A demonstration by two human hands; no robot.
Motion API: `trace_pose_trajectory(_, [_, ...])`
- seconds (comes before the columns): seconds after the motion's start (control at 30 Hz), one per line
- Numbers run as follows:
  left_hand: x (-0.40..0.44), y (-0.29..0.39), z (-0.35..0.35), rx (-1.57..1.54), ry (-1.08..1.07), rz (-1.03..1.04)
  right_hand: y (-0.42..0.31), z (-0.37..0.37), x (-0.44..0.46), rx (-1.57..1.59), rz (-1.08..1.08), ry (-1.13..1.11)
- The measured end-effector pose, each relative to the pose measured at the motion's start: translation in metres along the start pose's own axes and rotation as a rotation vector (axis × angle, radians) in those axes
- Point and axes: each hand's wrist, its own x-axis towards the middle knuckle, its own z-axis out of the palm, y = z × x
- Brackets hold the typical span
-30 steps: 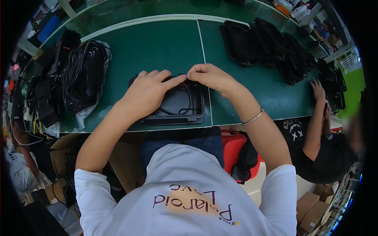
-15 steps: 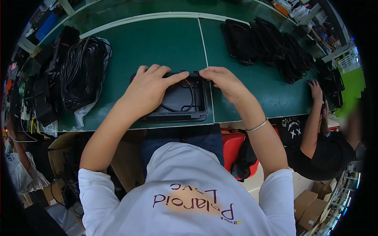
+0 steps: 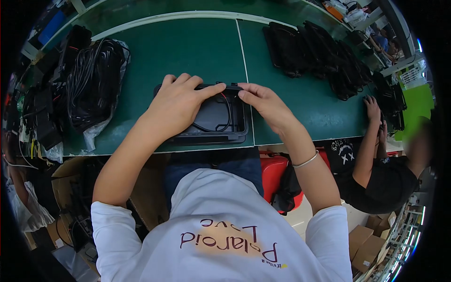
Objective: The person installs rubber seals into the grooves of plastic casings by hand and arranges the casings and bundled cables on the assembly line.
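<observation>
A black rectangular plastic box (image 3: 211, 137) lies at the front edge of the green table, its inside facing up. Within it curves a black cable (image 3: 230, 117) with a bit of red wire near the far rim. My left hand (image 3: 176, 105) grips the box from the left, its fingers curled over the far side and the thumb stretched along the far rim. At the far right corner, my right hand (image 3: 268, 104) pinches the rim between thumb and forefinger. Whether a small part sits between those fingertips cannot be seen.
Bundled black cables (image 3: 94, 84) in clear plastic lie at the left, beside black housings (image 3: 47, 115). Several black cases (image 3: 314, 51) are piled at the back right. Another person's hand (image 3: 372, 110) rests at the table's right end. A red stool (image 3: 275, 171) stands below.
My right thumb has shifted from the far rim down towards the inside of the corner, and the fingers have parted slightly. My left hand and the box keep nearly the same place.
</observation>
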Motion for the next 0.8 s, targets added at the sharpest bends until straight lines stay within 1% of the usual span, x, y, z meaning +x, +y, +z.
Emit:
trace_pose_trajectory(0.03, [0.001, 0.0, 0.0, -0.005, -0.007, -0.009, 0.006, 0.003, -0.002, 0.027, -0.035, 0.009])
trace_pose_trajectory(0.13, [0.001, 0.001, -0.001, -0.006, -0.016, -0.015, 0.005, 0.002, -0.006, 0.02, -0.037, -0.026])
trace_pose_trajectory(0.2, [0.004, -0.001, -0.003, 0.001, -0.007, -0.016, 0.012, 0.0, -0.018, 0.059, -0.107, -0.114])
trace_pose_trajectory(0.23, [0.003, -0.001, -0.002, -0.007, -0.016, -0.019, 0.014, -0.004, -0.024, -0.031, -0.149, -0.156])
trace_pose_trajectory(0.27, [0.002, -0.001, -0.002, -0.015, -0.032, -0.023, 0.019, -0.005, -0.026, -0.031, -0.147, -0.159])
trace_pose_trajectory(0.3, [0.001, -0.002, 0.0, -0.015, -0.037, -0.026, 0.026, -0.005, -0.027, -0.063, -0.202, -0.153])
trace_pose_trajectory(0.33, [0.002, -0.002, 0.002, -0.017, 0.008, -0.009, 0.033, -0.005, -0.028, -0.095, -0.256, -0.147])
trace_pose_trajectory(0.37, [0.002, -0.003, 0.004, -0.019, 0.054, 0.012, 0.037, -0.004, -0.029, -0.09, -0.253, -0.149])
trace_pose_trajectory(0.43, [0.001, -0.003, 0.003, -0.042, 0.059, 0.029, 0.038, -0.004, -0.028, -0.184, -0.351, -0.095])
trace_pose_trajectory(0.47, [0.001, -0.003, 0.003, -0.069, 0.067, 0.044, 0.033, -0.007, -0.028, -0.188, -0.359, -0.096])
trace_pose_trajectory(0.53, [0.003, -0.004, 0.0, -0.092, 0.042, 0.039, 0.019, -0.01, -0.025, -0.215, -0.248, -0.114])
trace_pose_trajectory(0.6, [0.004, -0.004, -0.003, -0.116, 0.01, 0.024, 0.013, -0.01, -0.006, -0.037, -0.168, -0.077])
trace_pose_trajectory(0.63, [0.005, -0.003, -0.005, -0.165, -0.039, 0.008, 0.012, -0.008, 0.0, -0.018, -0.202, -0.046])
trace_pose_trajectory(0.67, [0.004, -0.004, -0.007, -0.211, -0.087, -0.016, 0.011, -0.008, 0.007, -0.018, -0.17, -0.045])
trace_pose_trajectory(0.7, [0.002, -0.004, -0.01, -0.198, -0.083, -0.045, 0.009, -0.01, 0.013, -0.019, -0.137, -0.052])
trace_pose_trajectory(0.73, [0.001, -0.006, -0.013, -0.303, 0.039, -0.056, 0.007, -0.009, 0.013, -0.047, -0.124, -0.021])
trace_pose_trajectory(0.77, [-0.002, -0.011, -0.017, -0.402, 0.165, -0.062, 0.005, -0.009, 0.016, -0.049, -0.133, -0.054])
trace_pose_trajectory(0.8, [-0.009, -0.019, -0.024, -0.321, 0.18, -0.098, 0.004, -0.01, 0.018, -0.101, -0.079, -0.027])
